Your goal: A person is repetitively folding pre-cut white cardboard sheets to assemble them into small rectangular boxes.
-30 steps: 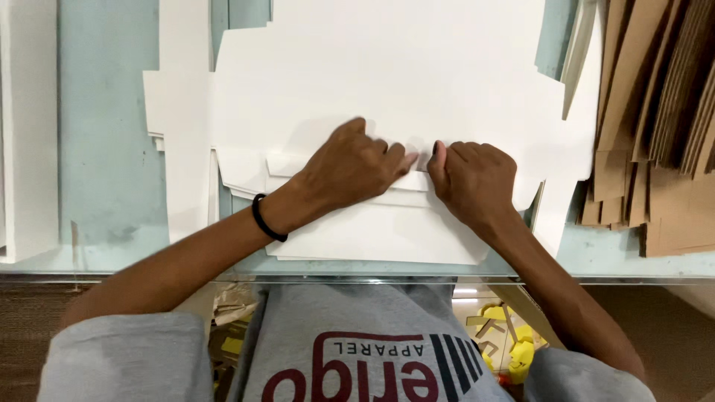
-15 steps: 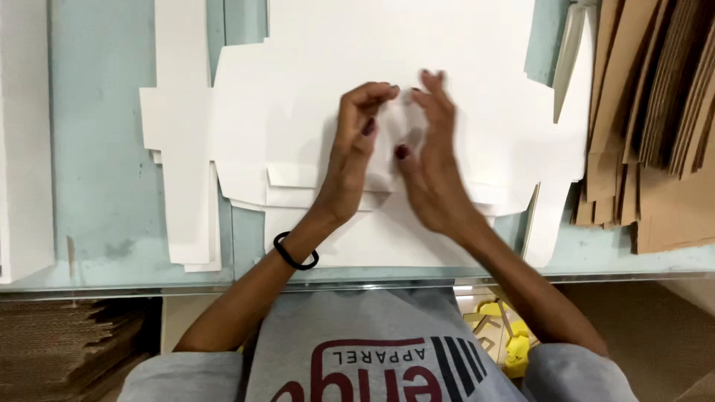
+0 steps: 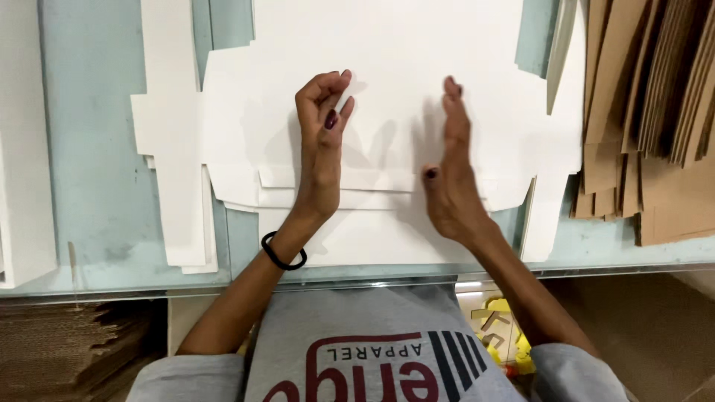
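Lying flat in the middle of a pale blue table [image 3: 97,186]: a white die-cut cardboard blank [image 3: 387,67], wide, with flaps jutting at both sides and a stepped lower edge. Sticking out beneath it toward the table's near edge: further white sheets [image 3: 372,238] of the same cut. Resting to the left: a narrower stack of white blanks [image 3: 175,149] with a side tab, and at the far left edge another white stack [image 3: 26,186], cut off by the frame. Leaning along the right: a thick row of brown cardboard blanks [image 3: 655,112], plain, unprinted, some standing on edge, some lying flat. Sitting below the table at lower left: a pile of brown corrugated sheets [image 3: 67,342]. Showing under the table edge at lower right: something yellow [image 3: 506,335], too hidden to identify.

Standing edge-on over the white blank: left hand [image 3: 322,149], fingers curled loosely at the top, clamping nothing, heel touching the sheet near its stepped edge, a black band [image 3: 281,253] circling the wrist. Standing likewise: right hand [image 3: 450,179], fingers straight and together, palm facing the left, gripping nothing.

Differing from half a second ago: hands now spreading well apart, where fingertips were nearly meeting above the blank's centre. Differing from a second ago: no longer pressing flat on the lower flap.
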